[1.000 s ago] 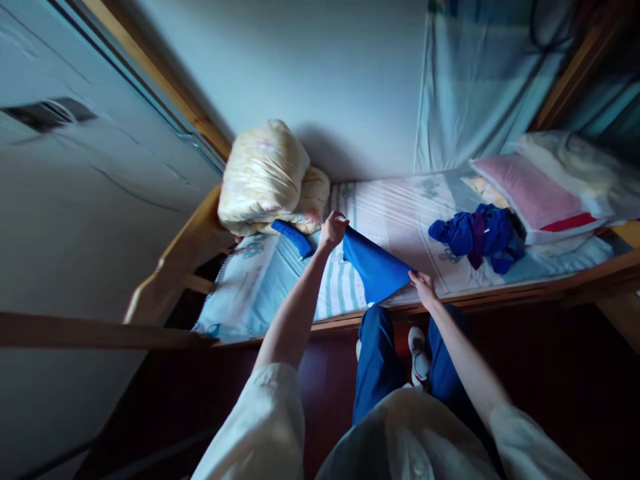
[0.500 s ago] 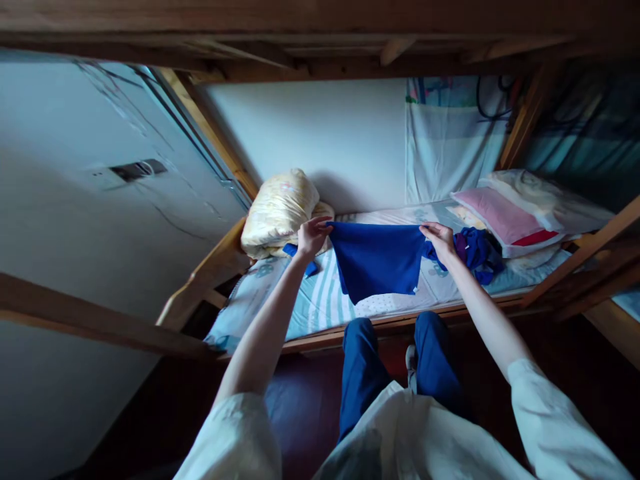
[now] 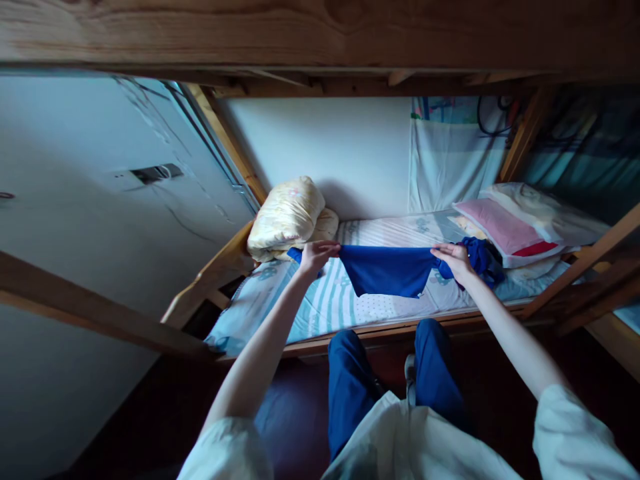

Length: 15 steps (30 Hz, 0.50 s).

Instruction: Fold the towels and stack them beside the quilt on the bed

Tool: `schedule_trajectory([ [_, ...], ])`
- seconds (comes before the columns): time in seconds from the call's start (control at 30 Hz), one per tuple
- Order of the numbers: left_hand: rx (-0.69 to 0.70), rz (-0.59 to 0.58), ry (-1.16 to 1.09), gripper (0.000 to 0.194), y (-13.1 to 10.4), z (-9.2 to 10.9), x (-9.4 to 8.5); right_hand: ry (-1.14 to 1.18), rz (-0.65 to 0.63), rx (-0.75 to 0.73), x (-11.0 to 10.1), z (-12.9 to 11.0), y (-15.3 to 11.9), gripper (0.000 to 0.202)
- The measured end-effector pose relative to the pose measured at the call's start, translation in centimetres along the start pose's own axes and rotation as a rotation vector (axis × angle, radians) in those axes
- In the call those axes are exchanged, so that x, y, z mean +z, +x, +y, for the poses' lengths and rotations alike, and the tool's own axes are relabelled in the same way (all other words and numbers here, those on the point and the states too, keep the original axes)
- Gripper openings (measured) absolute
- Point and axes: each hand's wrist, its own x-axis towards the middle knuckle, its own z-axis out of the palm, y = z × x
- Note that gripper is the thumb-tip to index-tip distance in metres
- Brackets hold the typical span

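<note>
1. Bed: lower bunk w/ striped, patterned sheet, runs L to R across mid-frame. Wooden beam of upper bunk spans top of frame.
2. Trousers: dark blue, wearer's own legs, bottom ctr, in front of bed edge.
3. Curtain: whitish, hangs upper R of ctr, behind bed.
4. Quilt: pale yellow, bunched, L of ctr, at bed's L end.
5. Pillow: pink w/ white edging, R side of frame, on bed.
6. Cloth: plain blue, ctr of frame, stretched btwn both hands; top edge approx. straight, rest hangs down in front of sheet.
7. Clothes: crumpled dk blue heap, R of ctr, just beside pillow, partly behind R hand.
8. L hand: thumb & fingers pinch cloth's top L corner.
9. R hand: same pinch, top R corner.
10. Folded blue piece: on bed below quilt, mostly hidden by L hand.
</note>
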Motion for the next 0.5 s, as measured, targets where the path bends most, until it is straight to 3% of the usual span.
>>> schedule_trajectory([
  [0.13, -0.148, -0.046, -0.069, 0.068, -3.3, -1.3, -1.1, -0.066, -0.081, 0.098, -1.4, 0.6, -1.9, 0.041],
  [0.27, -0.27, -0.067, -0.105, 0.069, -4.5, -3.7, -1.9, -0.11, -0.166, 0.21, -2.1, 1.8, -2.2, 0.041],
  [0.37, -0.321, -0.098, -0.133, 0.071, -3.5, -6.2, -2.1, -0.101, -0.2, 0.264, -1.6, 3.6, -0.8, 0.039],
  [0.5, -0.378, -0.136, -0.191, 0.069, -0.2, -10.3, -1.5, -0.114, -0.201, 0.321, 0.3, 7.5, 3.0, 0.033],
])
